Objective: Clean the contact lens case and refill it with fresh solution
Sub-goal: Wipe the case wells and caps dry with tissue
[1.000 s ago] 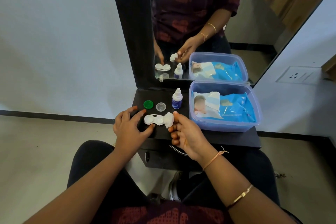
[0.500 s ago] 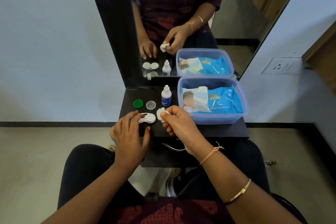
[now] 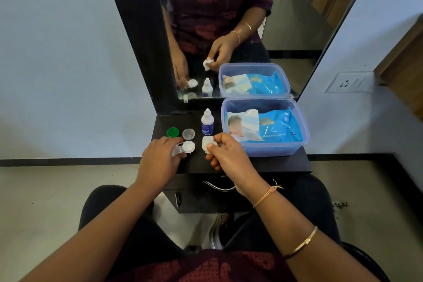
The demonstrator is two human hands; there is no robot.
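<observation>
The left hand [image 3: 160, 158] holds one end of the little white lens case [image 3: 186, 147], with its fingers curled over it. The case sits on the black desk [image 3: 286, 162], close to the front edge. One round cup pokes out and shows. The other cup is under the fingers, so I cannot see it. The right hand [image 3: 226, 153] pinches a small white wipe [image 3: 207, 143] between thumb and finger, just beside the open cup.

I think the wiping is not done yet, and here is what could go wrong. The case is light and slippery. If the wipe pushes hard, the case may slide off the edge and fall to the floor. Then it is dirty again. The wipe may leave bits of fluff in the cup.

The green cap [image 3: 172, 132] and the clear cap [image 3: 188, 133] lie loose just behind the case. A bump from the left hand could send them rolling. The solution bottle [image 3: 207, 122] stands thin and tall near the right hand, beside the plastic box [image 3: 304, 142]. A quick reach could knock it over.
</observation>
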